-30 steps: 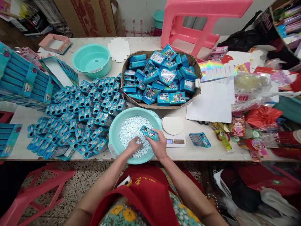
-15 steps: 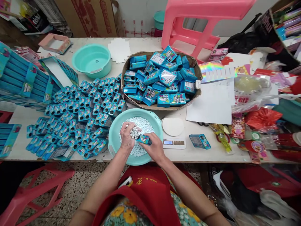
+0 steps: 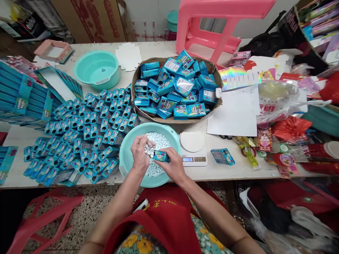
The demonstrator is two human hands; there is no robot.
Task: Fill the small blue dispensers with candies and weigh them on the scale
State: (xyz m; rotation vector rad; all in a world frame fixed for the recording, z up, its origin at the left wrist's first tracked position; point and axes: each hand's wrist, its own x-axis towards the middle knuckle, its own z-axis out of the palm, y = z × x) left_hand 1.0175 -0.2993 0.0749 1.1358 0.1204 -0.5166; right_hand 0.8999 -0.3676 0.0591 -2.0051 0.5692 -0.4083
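On the far left, blue display cartons [image 3: 22, 93] are being borne by the white table [image 3: 190, 171], and beside them a crowd of blue packs [image 3: 79, 141] is being held up by the same surface, round holes being shown in many of their ends. Behind these, a teal bowl [image 3: 103, 58] is being supported. Over the nearer teal basin [image 3: 125, 141], white pellets [image 3: 149, 151] are being cupped by the left hand [image 3: 140, 150], its fingers being curled well inward around them; more pellets are being contained in the basin below. Just to the right, also above the basin, a small box [image 3: 160, 156] is being gripped by the right hand [image 3: 173, 165], thumb and fingers being closed on it. Its left end is being held just beside the cupped pellets; whether any are being let in cannot be told. Behind the basin, jumbled blue packets [image 3: 182, 88] are being contained by a cardboard tray [image 3: 134, 83]. Farther right, a white scale [image 3: 192, 141], then a lone pack [image 3: 222, 156] with white paper [image 3: 233, 113] behind it, are being supported, and a red plastic bag [image 3: 291, 129] is being surrounded by mixed packaging.
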